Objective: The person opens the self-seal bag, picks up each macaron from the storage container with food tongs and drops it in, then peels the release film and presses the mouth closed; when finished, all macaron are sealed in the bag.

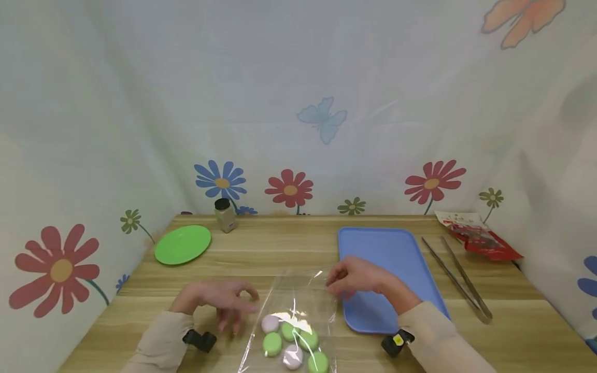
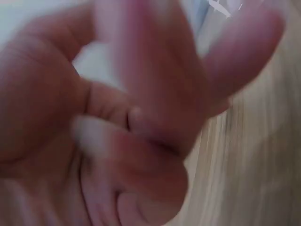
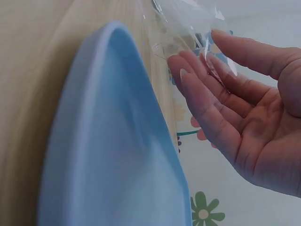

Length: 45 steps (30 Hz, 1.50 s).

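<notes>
A clear plastic bag (image 1: pixel 303 290) at the near middle of the table contains several round macarons, light green (image 1: pixel 272 344) and pale lilac (image 1: pixel 293 357). My right hand (image 1: pixel 356 277) holds the bag's upper right edge, over the left side of the blue tray (image 1: pixel 387 248). In the right wrist view, film of the bag (image 3: pixel 181 23) passes between the thumb and bent fingers of that hand (image 3: pixel 249 103). Left of the bag, my left hand (image 1: pixel 224 300) hovers with loosely bent fingers and nothing in them. It fills the left wrist view, blurred.
A green plate (image 1: pixel 183 245) lies at the back left, beside a small jar with a black lid (image 1: pixel 226 215). Metal tongs (image 1: pixel 459 280) rest right of the tray. Behind them is a red and white packet (image 1: pixel 480 235). Printed cloth (image 1: pixel 298 67) hangs around the table.
</notes>
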Available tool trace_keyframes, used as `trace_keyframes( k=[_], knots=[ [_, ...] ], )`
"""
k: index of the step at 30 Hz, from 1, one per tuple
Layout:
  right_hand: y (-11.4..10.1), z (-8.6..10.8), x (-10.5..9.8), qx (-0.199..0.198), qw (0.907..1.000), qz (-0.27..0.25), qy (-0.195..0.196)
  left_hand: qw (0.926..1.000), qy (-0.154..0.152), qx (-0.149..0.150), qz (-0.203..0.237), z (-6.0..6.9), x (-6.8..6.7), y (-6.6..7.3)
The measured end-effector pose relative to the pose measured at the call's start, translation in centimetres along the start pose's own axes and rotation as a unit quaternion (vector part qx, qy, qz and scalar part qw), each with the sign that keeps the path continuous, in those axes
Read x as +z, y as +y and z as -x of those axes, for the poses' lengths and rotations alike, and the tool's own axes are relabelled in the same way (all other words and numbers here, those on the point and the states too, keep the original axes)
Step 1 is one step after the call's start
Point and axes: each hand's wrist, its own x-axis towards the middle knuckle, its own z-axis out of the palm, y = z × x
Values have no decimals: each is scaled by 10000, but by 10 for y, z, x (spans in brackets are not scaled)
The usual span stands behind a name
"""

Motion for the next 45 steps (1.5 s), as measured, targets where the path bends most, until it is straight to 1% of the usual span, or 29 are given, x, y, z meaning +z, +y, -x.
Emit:
trace_keyframes(
  k=[2, 4, 6, 8, 10, 13, 16, 19, 21, 23, 24, 26, 28, 31, 33, 34, 37, 38, 40, 42, 44, 45],
  knots=[
    [-1, -4, -1, 46, 9999, -113, -38, 9986, 535, -2, 48, -11, 1, 1],
    [-1, -6, -2, 77, 9998, -204, -44, 9948, 984, 135, 237, -26, 5, 0],
    [0, -8, -2, 117, 9995, -279, -36, 9910, 1207, 264, 521, -41, 9, -3],
    [2, -10, -3, 138, 9995, -295, 15, 9866, 1350, 366, 834, -50, 10, -9],
    [5, -12, -3, 153, 9993, -296, 144, 9800, 1523, 400, 1220, -53, 7, -14],
    [8, -17, -4, 149, 9982, -350, 461, 9654, 1731, 432, 1900, -52, 0, -22],
    [10, -22, -3, 84, 9952, -402, 887, 9531, 1776, 399, 2416, -50, -4, -28],
    [10, -24, -4, 70, 9896, -294, 1404, 9453, 1905, 295, 2633, -50, -6, -36],
    [8, -23, -6, 67, 9848, -51, 1736, 9387, 2058, 248, 2755, -51, -5, -40],
    [3, -23, -7, 26, 9782, 318, 2050, 9344, 2190, 218, 2802, -52, -4, -43],
    [-2, -23, -7, -13, 9744, 532, 2184, 9339, 2232, 244, 2782, -52, -4, -43],
    [-14, -28, -4, -227, 9662, 964, 2381, 9335, 2267, 286, 2762, -53, -3, -43],
    [-29, -38, 3, -619, 9587, 1358, 2423, 9339, 2275, 312, 2739, -53, -3, -42],
    [-52, -60, 21, -1242, 9495, 1861, 2200, 9345, 2272, 349, 2716, -54, -4, -41],
    [-63, -79, 33, -1475, 9458, 2117, 1970, 9361, 2250, 383, 2676, -54, -5, -41],
    [-66, -88, 39, -1497, 9444, 2255, 1866, 9374, 2230, 429, 2642, -54, -6, -41],
    [-68, -115, 52, -1279, 9491, 2397, 1595, 9410, 2116, 571, 2580, -54, -8, -41],
    [-67, -123, 55, -1154, 9532, 2361, 1497, 9418, 2081, 614, 2567, -53, -8, -40],
    [-64, -134, 60, -1037, 9594, 2264, 1328, 9429, 2013, 677, 2567, -51, -8, -40],
    [-63, -138, 63, -985, 9660, 2070, 1194, 9436, 1947, 688, 2588, -49, -7, -41],
    [-63, -139, 65, -1047, 9694, 1924, 1109, 9438, 1921, 669, 2606, -47, -7, -43],
    [-64, -138, 65, -1107, 9696, 1894, 1082, 9437, 1918, 667, 2610, -46, -8, -44]
  ],
)
